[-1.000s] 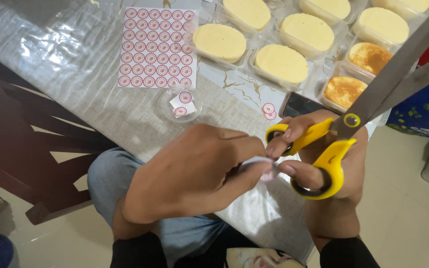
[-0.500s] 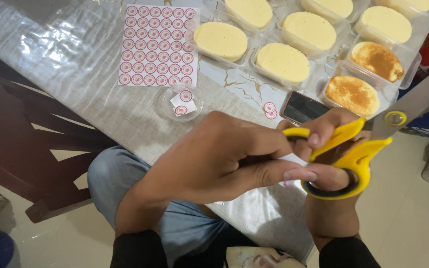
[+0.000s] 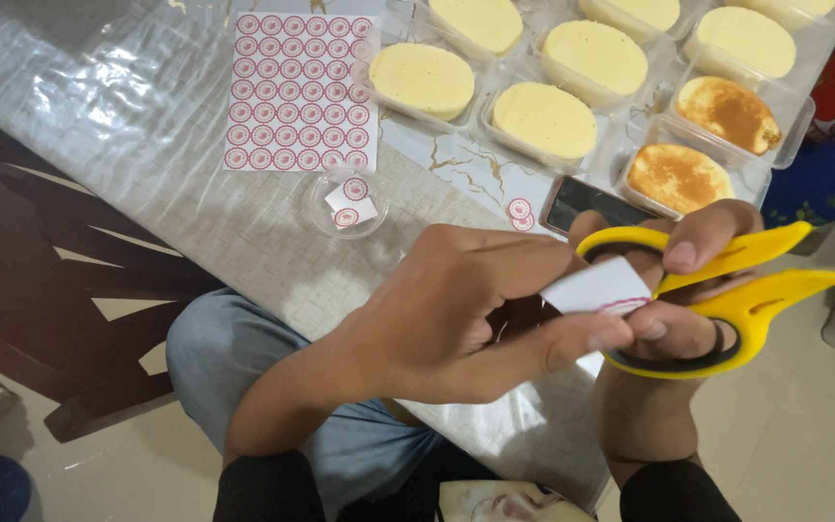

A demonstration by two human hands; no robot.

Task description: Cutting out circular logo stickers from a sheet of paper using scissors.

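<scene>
Yellow scissors [image 3: 727,290] with black inner grips are held by the right hand [image 3: 674,319], fingers through the loops. A small white paper piece [image 3: 599,288], red-edged below, is pinched by the left hand [image 3: 466,309] above the table [image 3: 147,145].

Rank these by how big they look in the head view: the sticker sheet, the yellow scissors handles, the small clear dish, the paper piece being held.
1. sticker sheet and scissors handles: similar spread, and the scissors sit nearer the camera, so unranked.
2. clear dish and held paper piece: look alike; the paper is nearer, partly hidden by fingers.
</scene>
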